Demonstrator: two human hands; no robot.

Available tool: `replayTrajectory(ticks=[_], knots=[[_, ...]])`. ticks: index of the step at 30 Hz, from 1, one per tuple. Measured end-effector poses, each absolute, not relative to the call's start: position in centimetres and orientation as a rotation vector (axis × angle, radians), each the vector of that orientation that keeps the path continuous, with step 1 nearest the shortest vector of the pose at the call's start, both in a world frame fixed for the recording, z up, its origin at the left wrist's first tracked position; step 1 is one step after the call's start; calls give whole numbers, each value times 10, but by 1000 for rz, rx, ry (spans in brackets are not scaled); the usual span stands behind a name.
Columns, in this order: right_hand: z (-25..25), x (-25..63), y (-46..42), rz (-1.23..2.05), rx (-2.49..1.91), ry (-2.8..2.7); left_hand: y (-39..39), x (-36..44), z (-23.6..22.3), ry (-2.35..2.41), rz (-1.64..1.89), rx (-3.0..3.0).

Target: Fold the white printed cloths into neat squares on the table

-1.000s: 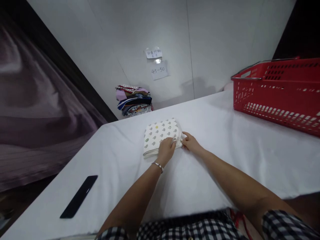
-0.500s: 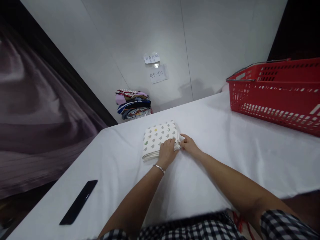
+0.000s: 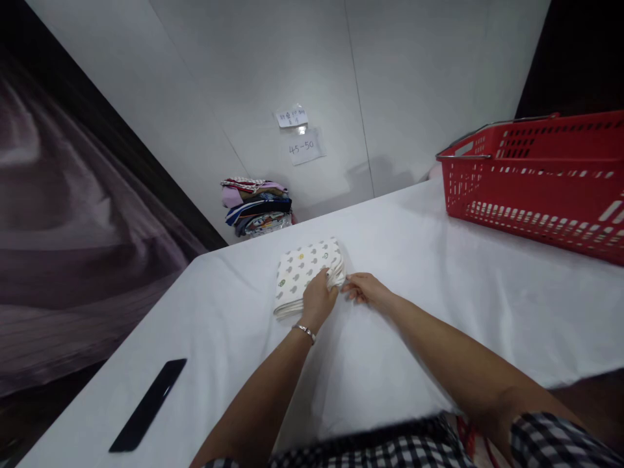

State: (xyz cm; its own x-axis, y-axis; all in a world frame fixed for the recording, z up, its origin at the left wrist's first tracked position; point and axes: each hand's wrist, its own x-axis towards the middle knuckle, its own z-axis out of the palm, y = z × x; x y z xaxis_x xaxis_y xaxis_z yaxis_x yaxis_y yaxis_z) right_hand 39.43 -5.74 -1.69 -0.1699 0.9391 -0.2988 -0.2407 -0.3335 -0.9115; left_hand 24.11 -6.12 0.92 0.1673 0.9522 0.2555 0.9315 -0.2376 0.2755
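Observation:
A folded white cloth printed with small grey shapes and a few yellow and green ones lies on the white-covered table. My left hand, with a bracelet at its wrist, is closed on the cloth's near right corner and bends the upper layers back. White folds bunch up beside its fingertips. At the cloth's right edge is my right hand, its fingers partly bent and apart. Its fingertips are right by the folds; whether they touch them I cannot tell.
A red basket with a metal handle stands on the right of the table. Stacked folded clothes sit beyond the far edge, under paper labels on the wall. A flat black strip lies at the near left.
My left hand has taken hold of the cloth's corner and turned its layers up. My right hand's fingers have loosened and spread a little at the edge.

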Motion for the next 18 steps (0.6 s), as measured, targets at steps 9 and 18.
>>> replayTrajectory(ticks=[9,18], knots=[[-17,390,-60,1678,-1080,-965,-65,241,-2,1823,569,2512],[-24,386,-58,1553,-1169,-1066,-63,244,14,1767,690,2188]])
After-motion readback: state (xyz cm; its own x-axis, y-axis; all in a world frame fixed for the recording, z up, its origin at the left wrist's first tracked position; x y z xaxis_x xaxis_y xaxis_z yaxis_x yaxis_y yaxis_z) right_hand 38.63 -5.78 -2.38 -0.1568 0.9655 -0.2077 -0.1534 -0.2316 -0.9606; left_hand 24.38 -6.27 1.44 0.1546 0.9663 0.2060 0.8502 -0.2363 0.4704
